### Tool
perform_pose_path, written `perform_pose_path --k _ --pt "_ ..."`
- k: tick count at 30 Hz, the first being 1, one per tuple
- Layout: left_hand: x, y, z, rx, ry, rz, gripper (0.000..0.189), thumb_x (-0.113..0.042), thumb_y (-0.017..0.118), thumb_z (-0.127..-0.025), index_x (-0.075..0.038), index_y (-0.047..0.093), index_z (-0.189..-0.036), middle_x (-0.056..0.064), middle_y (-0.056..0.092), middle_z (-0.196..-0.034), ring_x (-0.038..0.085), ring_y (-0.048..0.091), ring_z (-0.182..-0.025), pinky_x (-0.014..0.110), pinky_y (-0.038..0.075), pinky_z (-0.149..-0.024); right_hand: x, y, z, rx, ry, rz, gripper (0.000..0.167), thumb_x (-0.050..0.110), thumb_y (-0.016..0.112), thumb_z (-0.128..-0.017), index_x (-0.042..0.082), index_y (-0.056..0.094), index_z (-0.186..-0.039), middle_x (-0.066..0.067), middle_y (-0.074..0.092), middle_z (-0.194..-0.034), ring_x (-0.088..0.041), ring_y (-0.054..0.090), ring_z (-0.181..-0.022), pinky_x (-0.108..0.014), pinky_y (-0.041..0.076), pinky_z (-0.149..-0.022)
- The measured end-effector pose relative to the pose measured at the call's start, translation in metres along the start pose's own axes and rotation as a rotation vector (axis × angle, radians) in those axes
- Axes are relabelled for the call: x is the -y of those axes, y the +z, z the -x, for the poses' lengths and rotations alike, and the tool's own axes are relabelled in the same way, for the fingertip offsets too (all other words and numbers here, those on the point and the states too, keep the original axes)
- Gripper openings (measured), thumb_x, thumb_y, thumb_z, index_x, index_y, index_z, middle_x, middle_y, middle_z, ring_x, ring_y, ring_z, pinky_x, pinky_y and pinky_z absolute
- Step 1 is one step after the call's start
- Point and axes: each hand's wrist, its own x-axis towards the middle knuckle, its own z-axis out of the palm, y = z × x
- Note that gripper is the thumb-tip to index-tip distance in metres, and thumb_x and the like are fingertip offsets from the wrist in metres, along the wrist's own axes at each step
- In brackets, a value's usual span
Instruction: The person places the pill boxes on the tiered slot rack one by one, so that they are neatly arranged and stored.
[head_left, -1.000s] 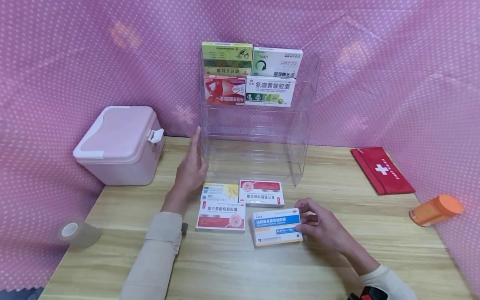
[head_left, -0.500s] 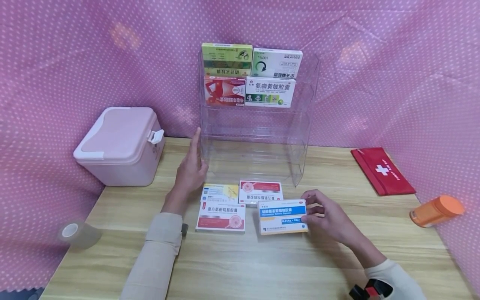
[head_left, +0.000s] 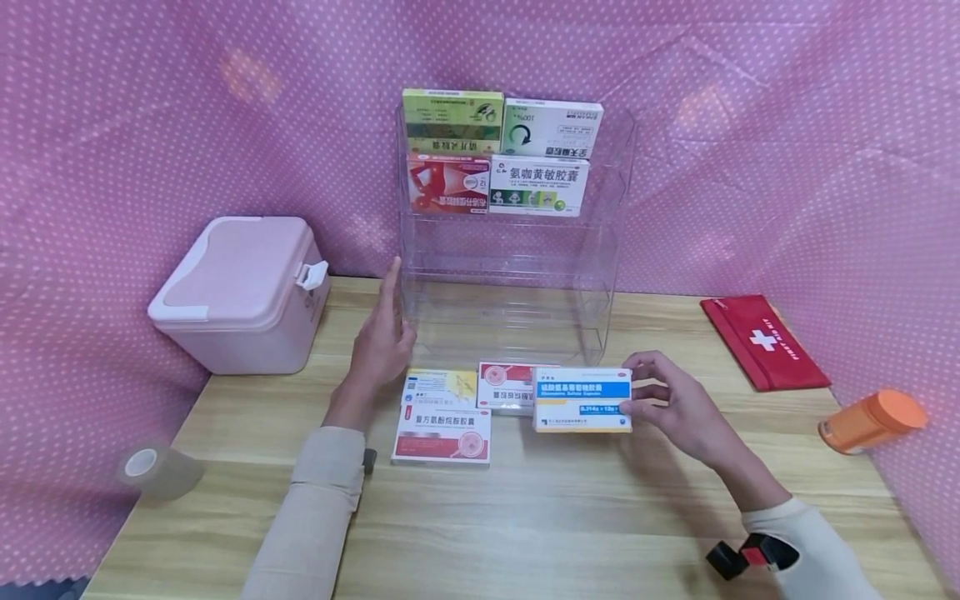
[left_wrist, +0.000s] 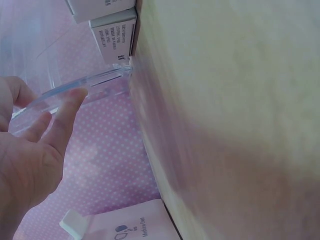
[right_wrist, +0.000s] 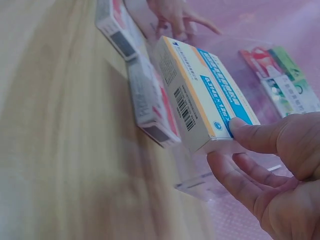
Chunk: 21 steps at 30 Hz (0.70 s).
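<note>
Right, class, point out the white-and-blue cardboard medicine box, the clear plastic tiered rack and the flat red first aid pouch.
White-and-blue cardboard medicine box [head_left: 579,402]: head view, printed front face.
Clear plastic tiered rack [head_left: 513,265]: head view, bare shelf front.
Flat red first aid pouch [head_left: 763,340]: head view, white cross.

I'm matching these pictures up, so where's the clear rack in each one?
Head: the clear rack stands upper centre.
Left wrist: the clear rack, upper left, partly cropped.
Right wrist: the clear rack, right of centre, partly behind the held box.
Shared landmark: left hand, in every view.
</note>
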Motion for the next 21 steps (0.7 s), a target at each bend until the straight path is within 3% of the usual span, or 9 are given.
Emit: perform_pose_path --k 4,14,16,21 --pt "0.0 0.0 0.0 -0.001 0.008 -0.002 0.113 0.004 0.06 -0.101 -0.057 -0.008 -0.168 -0.001 0.014 -0.183 0.046 0.032 -0.162 0.068 0.04 -0.124 0.004 -0.008 -0.004 -0.027 -0.016 0.026 0.053 0.001 0.08 -0.093 0.006 0.054 -0.14 -0.024 0.064 -0.137 -0.042 0.073 -0.116 -0.029 0.068 -0.09" --pt "0.0 -0.001 0.001 -0.009 0.005 0.008 0.116 0.004 0.06 -0.101 -0.065 -0.011 -0.163 -0.002 0.013 -0.183 0.044 0.03 -0.164 0.066 0.04 -0.125 0.007 -0.023 -0.012 -0.072 -0.025 0.059 0.058 0.004 0.08 -0.094 0.005 0.051 -0.145 -0.025 0.063 -0.139 -0.042 0.072 -0.117 -0.022 0.067 -0.089" --pt "0.0 -0.001 0.001 -0.008 0.009 0.011 0.116 0.005 0.059 -0.101 -0.064 -0.01 -0.164 -0.002 0.013 -0.183 0.044 0.03 -0.164 0.066 0.04 -0.126 0.008 -0.027 -0.012 -0.094 -0.035 0.062 0.059 0.004 0.08 -0.094 0.004 0.051 -0.146 -0.025 0.063 -0.138 -0.036 0.073 -0.114 -0.018 0.065 -0.087" --pt "0.0 0.0 0.001 -0.004 0.008 0.009 0.117 0.006 0.058 -0.101 -0.065 -0.012 -0.163 -0.002 0.013 -0.183 0.044 0.031 -0.163 0.066 0.039 -0.126 0.011 -0.038 -0.014 -0.143 -0.065 0.046 0.06 0.0 0.08 -0.093 0.002 0.05 -0.146 -0.024 0.063 -0.133 -0.002 0.072 -0.101 -0.012 0.063 -0.082"
